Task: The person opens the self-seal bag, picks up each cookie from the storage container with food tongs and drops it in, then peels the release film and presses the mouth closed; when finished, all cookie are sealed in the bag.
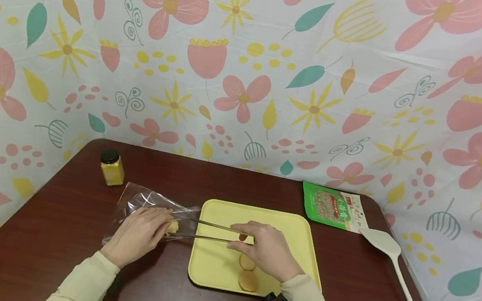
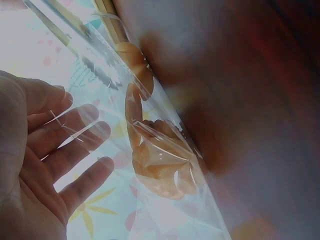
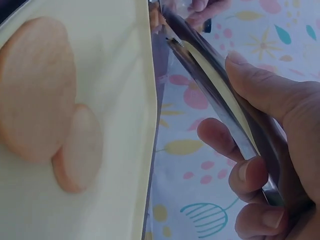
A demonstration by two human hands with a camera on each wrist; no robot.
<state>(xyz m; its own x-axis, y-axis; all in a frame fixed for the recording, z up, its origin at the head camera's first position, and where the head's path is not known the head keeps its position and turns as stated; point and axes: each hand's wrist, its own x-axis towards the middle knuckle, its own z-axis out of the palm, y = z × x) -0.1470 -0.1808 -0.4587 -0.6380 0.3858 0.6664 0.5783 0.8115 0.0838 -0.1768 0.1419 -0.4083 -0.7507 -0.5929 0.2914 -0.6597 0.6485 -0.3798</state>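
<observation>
The shiny metal tongs [image 3: 265,135] point sideways, their two arms spread apart, with toothed tips near the clear, crinkly plastic bag [image 1: 142,197]. The see-through bag lies on the surface [image 1: 156,293] beside the yellow tray [image 1: 216,278], with tan cookies [image 2: 162,172] inside.

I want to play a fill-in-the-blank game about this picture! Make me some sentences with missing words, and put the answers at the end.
1. The bare right hand holds a pair of long, shiny metal ____.
2. The round tan cookies lie on a ____ rectangular tray.
3. The small jar of yellow contents has a ____ lid.
4. The bare ____ hand is nearer to the clear, crinkled plastic bag.

Missing words: tongs; yellow; black; left.
</observation>
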